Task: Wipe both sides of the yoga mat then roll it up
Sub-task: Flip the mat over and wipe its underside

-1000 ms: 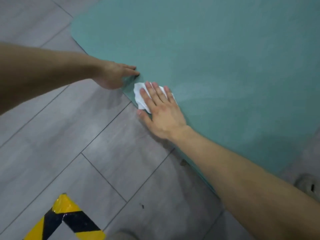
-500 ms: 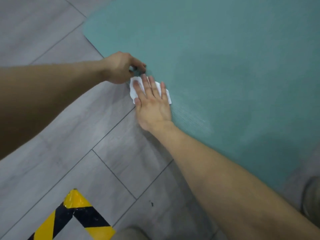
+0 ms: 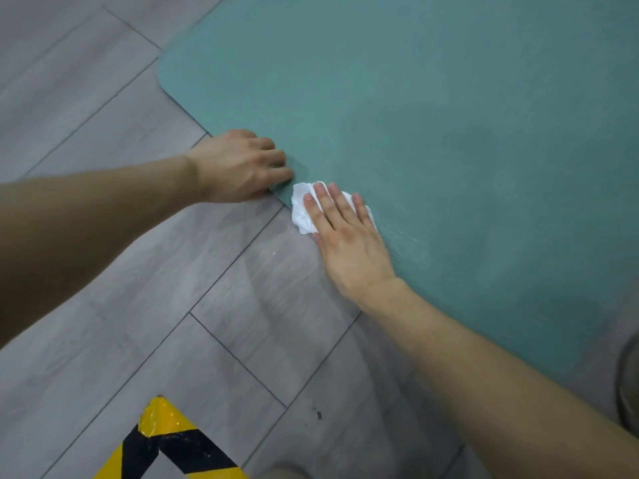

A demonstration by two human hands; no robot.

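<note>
Our right hand (image 3: 349, 243) lies flat, fingers straight and close together, pressing a crumpled white cloth (image 3: 301, 209) onto the near-left edge of the teal yoga mat (image 3: 449, 133), which is spread on the grey floor (image 3: 138, 271). Just left of it, our left hand (image 3: 238, 167) curls its fingers onto the same edge; we cannot tell whether it pinches the mat.
</note>
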